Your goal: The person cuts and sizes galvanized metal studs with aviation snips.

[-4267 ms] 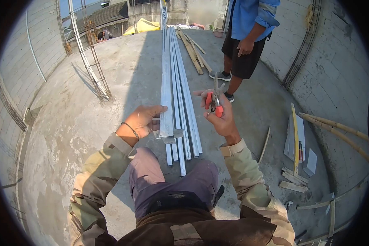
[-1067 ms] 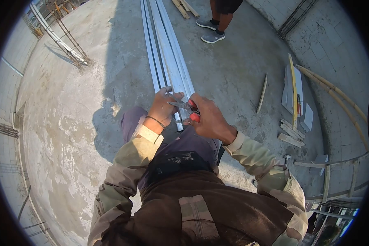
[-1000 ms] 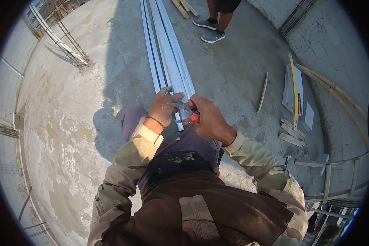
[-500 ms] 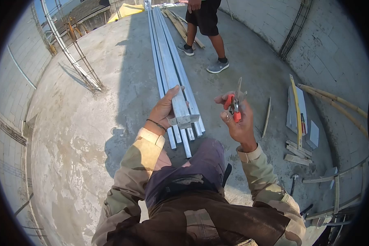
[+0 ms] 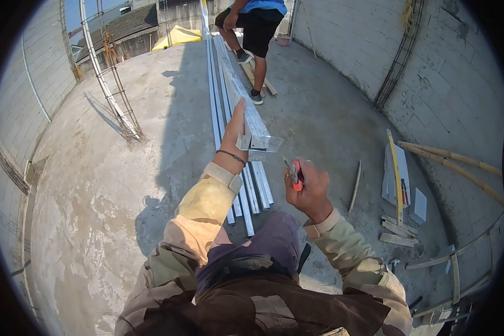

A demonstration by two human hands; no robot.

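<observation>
1. Head view, the metal: At a rooftop building site, a worker's left hand is bracing a long galvanized steel channel, its grip clamping the side just behind the near end. That end is hanging above slimmer metal bars, which are lying lengthwise on the concrete floor; small cut flaps are jutting from it.
2. Head view, the tool: The right hand is holding red-handled snips, its grip closing around the handles. The blades are pointing up toward the channel's end, near it but apart.
3. Head view, handling: The channel is looking stiff, light for its length, and probably prone to swinging or flexing at the far end. Its smooth faces are likely offering little purchase, and the flaps are looking thin and sharp; the safer hold is lying on the flat sides, behind the cuts.
4. Head view, containers: A small pinkish bucket is standing by the far wall, its contents too distant to tell, while a person in black shorts is standing beyond the bars.
</observation>
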